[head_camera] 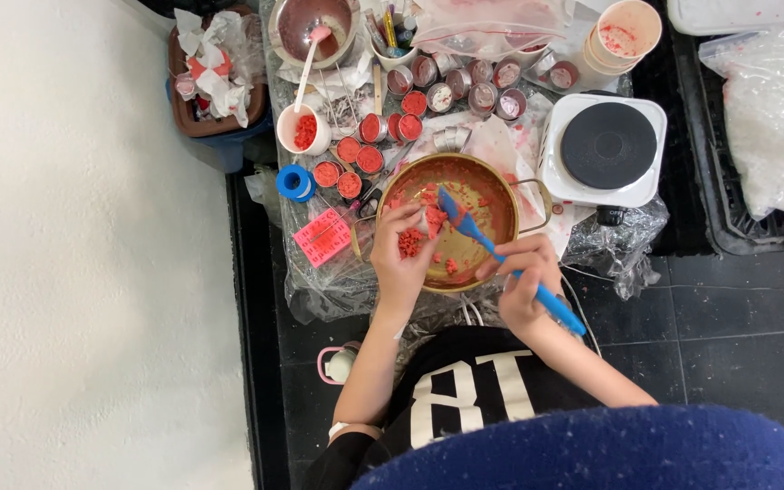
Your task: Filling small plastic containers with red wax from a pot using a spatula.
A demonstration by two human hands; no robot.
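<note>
A gold-coloured pot point(494, 201) with two handles stands in front of me, with red waxy crumbs stuck to its inside. My left hand point(403, 259) is cupped over the pot's left rim and holds a small heap of red crumbs point(408, 242). My right hand point(524, 277) grips the handle of a blue spatula point(466, 224). The spatula's blade rests inside the pot near my left hand's fingertips.
Several small round tins point(362, 160) of red wax lie behind the pot, beside a white cup of red bits point(304, 130) and a blue tape roll point(294, 182). A white hot plate point(606, 145) stands right. Further off: a metal bowl point(315, 27), stacked paper cups point(625, 36), a bag of white granules point(778, 118).
</note>
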